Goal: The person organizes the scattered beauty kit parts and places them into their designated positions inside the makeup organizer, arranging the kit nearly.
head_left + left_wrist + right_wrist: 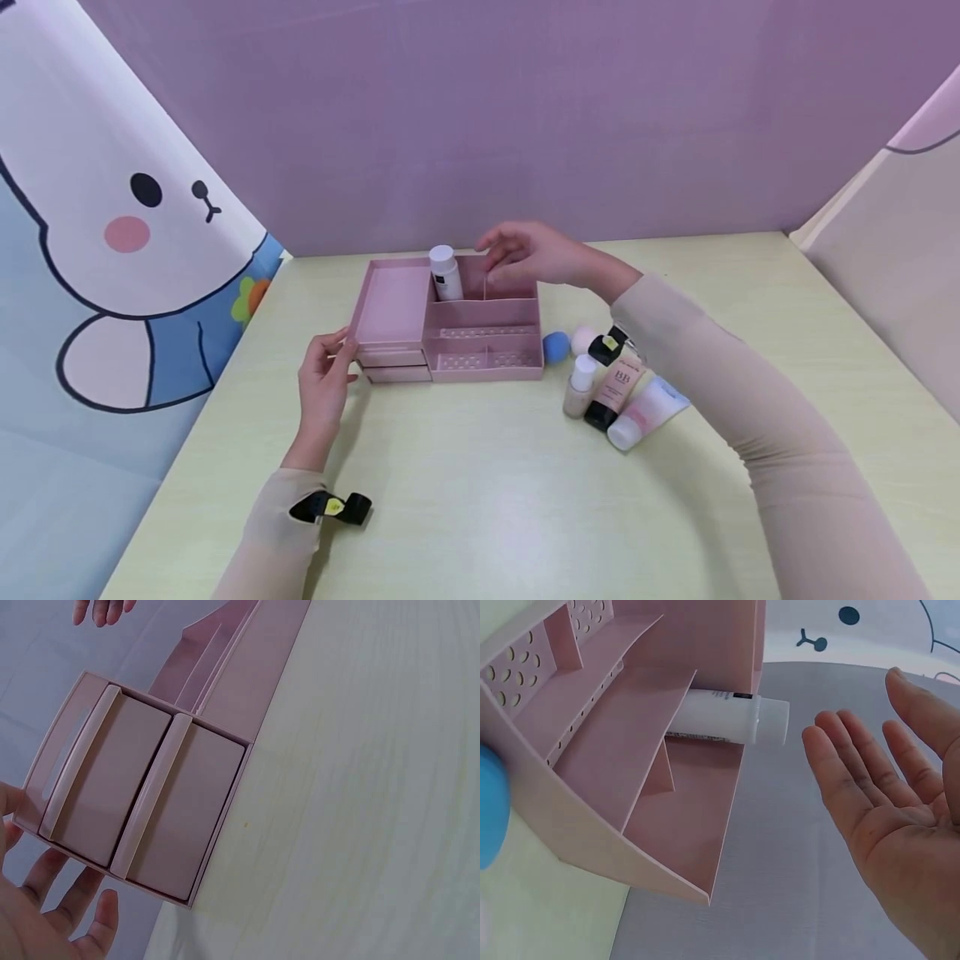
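Note:
A pink desktop organizer (pixel 390 304) stands at the back of the table, with two shut drawers (pixel 112 780) at its left front and open compartments on the right. My left hand (pixel 324 379) rests against its left side near the front corner, fingers loosely bent and touching the wall. A white bottle with a white cap (pixel 447 277) stands tilted in the back-left compartment. Just right of the bottle, above the back compartments, my right hand (pixel 528 252) hovers. In the right wrist view its palm (pixel 900 825) holds nothing and the fingers are apart from the bottle (pixel 712 716).
Right of the organizer lie a blue sponge (pixel 557 347) and a pale pink one (pixel 582 340). Nearer me are a small bottle with a white cap (pixel 580 387), a BB cream tube (pixel 617 388) and a white-pink tube (pixel 647 412). A purple cloth (pixel 480 125) hangs behind.

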Demonstrator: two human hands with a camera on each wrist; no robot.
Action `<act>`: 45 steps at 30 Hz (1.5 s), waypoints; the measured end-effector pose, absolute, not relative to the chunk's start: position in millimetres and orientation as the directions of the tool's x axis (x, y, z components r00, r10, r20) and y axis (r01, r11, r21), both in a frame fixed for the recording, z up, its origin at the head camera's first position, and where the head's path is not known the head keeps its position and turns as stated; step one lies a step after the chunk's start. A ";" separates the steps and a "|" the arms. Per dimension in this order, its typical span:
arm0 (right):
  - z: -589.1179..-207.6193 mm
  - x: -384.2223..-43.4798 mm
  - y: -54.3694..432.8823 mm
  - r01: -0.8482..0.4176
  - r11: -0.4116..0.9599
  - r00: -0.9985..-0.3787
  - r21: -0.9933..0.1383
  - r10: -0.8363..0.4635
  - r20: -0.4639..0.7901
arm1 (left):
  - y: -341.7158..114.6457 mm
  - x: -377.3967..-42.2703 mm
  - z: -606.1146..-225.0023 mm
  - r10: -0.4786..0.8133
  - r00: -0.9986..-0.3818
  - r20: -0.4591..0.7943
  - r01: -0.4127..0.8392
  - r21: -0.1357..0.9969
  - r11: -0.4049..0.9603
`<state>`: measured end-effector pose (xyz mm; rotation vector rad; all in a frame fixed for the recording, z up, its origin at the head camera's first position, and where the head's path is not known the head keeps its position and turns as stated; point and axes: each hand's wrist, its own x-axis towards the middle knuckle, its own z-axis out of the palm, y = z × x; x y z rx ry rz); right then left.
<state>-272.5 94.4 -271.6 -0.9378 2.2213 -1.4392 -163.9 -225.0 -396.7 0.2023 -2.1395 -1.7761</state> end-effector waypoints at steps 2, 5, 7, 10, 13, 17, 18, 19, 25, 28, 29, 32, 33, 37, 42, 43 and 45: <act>-271.7 -269.4 98.1 -0.342 0.267 -0.724 -0.901 -0.686 0.071 | -224.4 -163.7 -396.6 -0.328 -0.928 0.178 0.114 0.972 0.205; -272.8 -264.3 103.9 -0.338 0.274 -0.719 -0.900 -0.693 0.059 | -223.8 -163.2 -396.7 -0.329 -0.927 0.179 0.115 0.972 0.206; -274.7 -261.1 108.0 -0.342 0.276 -0.711 -0.898 -0.701 0.055 | -223.6 -163.1 -396.9 -0.331 -0.927 0.179 0.114 0.972 0.206; -277.3 -256.9 114.3 -0.348 0.282 -0.701 -0.894 -0.711 0.049 | -223.9 -162.6 -396.8 -0.332 -0.927 0.177 0.111 0.972 0.206; -278.7 -252.8 121.0 -0.356 0.294 -0.695 -0.887 -0.718 0.041 | -224.3 -162.6 -396.7 -0.331 -0.927 0.176 0.110 0.972 0.208; -281.2 -246.6 131.3 -0.361 0.297 -0.689 -0.884 -0.723 0.039 | -224.5 -162.3 -397.0 -0.332 -0.924 0.187 0.121 0.970 0.209; -282.3 -245.4 134.1 -0.359 0.296 -0.689 -0.885 -0.724 0.037 | -224.5 -162.3 -397.1 -0.333 -0.924 0.189 0.123 0.970 0.210; -283.6 -244.1 136.8 -0.356 0.294 -0.689 -0.887 -0.724 0.037 | -224.4 -162.1 -397.2 -0.333 -0.923 0.191 0.125 0.970 0.208; -289.9 -234.6 153.7 -0.353 0.313 -0.696 -0.882 -0.718 0.024 | -224.2 -163.5 -397.3 -0.324 -0.929 0.182 0.119 0.972 0.204; -293.2 -229.2 161.0 -0.336 0.321 -0.701 -0.885 -0.713 0.008 | -224.1 -163.6 -397.1 -0.321 -0.929 0.182 0.120 0.971 0.205; -294.5 -227.5 163.2 -0.330 0.323 -0.703 -0.887 -0.712 0.002 | -224.0 -163.2 -397.0 -0.322 -0.929 0.183 0.121 0.971 0.205; -299.1 -222.8 169.9 -0.322 0.331 -0.702 -0.887 -0.712 -0.010 | -224.1 -162.7 -397.0 -0.323 -0.929 0.184 0.121 0.971 0.206; -300.5 -221.5 172.1 -0.322 0.336 -0.704 -0.885 -0.710 -0.014 | -224.2 -162.8 -397.3 -0.322 -0.929 0.183 0.120 0.971 0.207; -305.2 -216.5 180.8 -0.322 0.357 -0.710 -0.877 -0.704 -0.026 | -224.1 -163.1 -396.7 -0.322 -0.928 0.186 0.122 0.970 0.210; -310.4 -211.1 189.1 -0.317 0.351 -0.704 -0.881 -0.710 -0.029 | -223.8 -162.9 -396.1 -0.325 -0.928 0.183 0.117 0.970 0.213; -311.7 -210.1 190.5 -0.313 0.342 -0.701 -0.886 -0.713 -0.028 | -223.7 -162.8 -396.1 -0.326 -0.928 0.179 0.113 0.971 0.213; -314.1 -208.1 193.0 -0.309 0.324 -0.693 -0.894 -0.721 -0.022 | -223.6 -162.5 -396.1 -0.326 -0.929 0.175 0.109 0.971 0.211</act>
